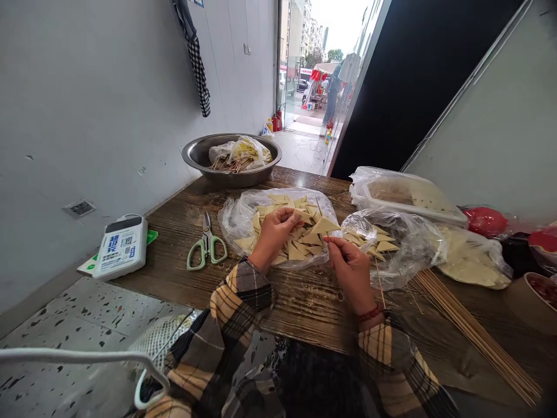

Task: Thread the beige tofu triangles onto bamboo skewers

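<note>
My left hand [275, 231] rests over a pile of pale yellow triangular tofu pieces [300, 235] lying on clear plastic on the wooden table [183, 232]. Its fingers are curled and pinch one triangular piece [324, 225] from the pile. My right hand [350, 267] is closed on a thin bamboo skewer [380, 281] that points toward that piece. A second plastic bag [400, 244] to the right holds more triangles threaded on sticks.
Green-handled scissors [207, 247] lie left of the pile. A metal bowl [204, 157] with bagged skewers stands at the back. A bundle of bamboo sticks [474, 337] lies at the right. A white device [120, 247] sits at the table's left corner. Bagged trays and red containers [485, 220] are far right.
</note>
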### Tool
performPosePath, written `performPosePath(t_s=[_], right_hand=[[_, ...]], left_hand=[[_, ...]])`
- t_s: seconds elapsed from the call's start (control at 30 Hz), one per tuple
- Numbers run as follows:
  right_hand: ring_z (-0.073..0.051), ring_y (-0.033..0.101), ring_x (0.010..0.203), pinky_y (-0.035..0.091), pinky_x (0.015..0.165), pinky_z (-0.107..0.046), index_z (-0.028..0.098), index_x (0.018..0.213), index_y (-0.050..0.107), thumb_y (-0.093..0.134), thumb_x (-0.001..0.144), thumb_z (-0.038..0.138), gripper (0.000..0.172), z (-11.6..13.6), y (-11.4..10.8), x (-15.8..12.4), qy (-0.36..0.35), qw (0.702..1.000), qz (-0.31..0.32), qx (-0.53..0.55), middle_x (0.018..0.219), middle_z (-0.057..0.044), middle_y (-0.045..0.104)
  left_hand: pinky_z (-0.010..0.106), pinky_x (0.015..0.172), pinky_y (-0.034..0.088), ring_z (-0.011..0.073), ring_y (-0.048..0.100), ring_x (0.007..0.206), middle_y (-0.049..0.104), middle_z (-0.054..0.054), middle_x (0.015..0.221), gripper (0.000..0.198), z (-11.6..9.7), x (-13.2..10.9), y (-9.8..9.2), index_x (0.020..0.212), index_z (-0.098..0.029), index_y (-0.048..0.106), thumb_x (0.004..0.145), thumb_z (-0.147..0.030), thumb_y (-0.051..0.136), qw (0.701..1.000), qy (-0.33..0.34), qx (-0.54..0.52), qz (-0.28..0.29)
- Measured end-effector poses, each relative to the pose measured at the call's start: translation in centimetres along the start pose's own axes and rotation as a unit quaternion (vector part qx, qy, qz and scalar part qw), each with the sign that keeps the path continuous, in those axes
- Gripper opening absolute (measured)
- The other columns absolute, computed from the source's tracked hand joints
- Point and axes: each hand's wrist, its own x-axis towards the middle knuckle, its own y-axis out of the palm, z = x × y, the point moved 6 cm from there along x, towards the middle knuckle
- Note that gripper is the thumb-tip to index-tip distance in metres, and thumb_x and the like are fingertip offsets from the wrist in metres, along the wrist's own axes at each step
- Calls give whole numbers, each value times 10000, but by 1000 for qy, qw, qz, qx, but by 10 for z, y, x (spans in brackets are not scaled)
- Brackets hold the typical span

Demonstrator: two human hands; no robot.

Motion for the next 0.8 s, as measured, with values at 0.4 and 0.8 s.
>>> performPosePath(t_s=[0.4,0.8], right_hand=[[-196,705,816,554,782,-323,199,991,745,558,867,294,245,3,21,-8,-54,988,136,-50,936,-44,763],[-207,710,887,555,796,-317,215,991,740,555,873,291,232,0,21,-8,-71,986,134,-70,985,-40,759]], left_hand=[[209,569,504,127,666,611,706,69,728,74,3,1,-19,844,-115,610,781,-139,639,962,-118,-232,-77],[269,650,546,169,698,671,710,81,753,68,2,-1,-16,842,-112,603,788,-138,635,959,-116,-248,-79]])
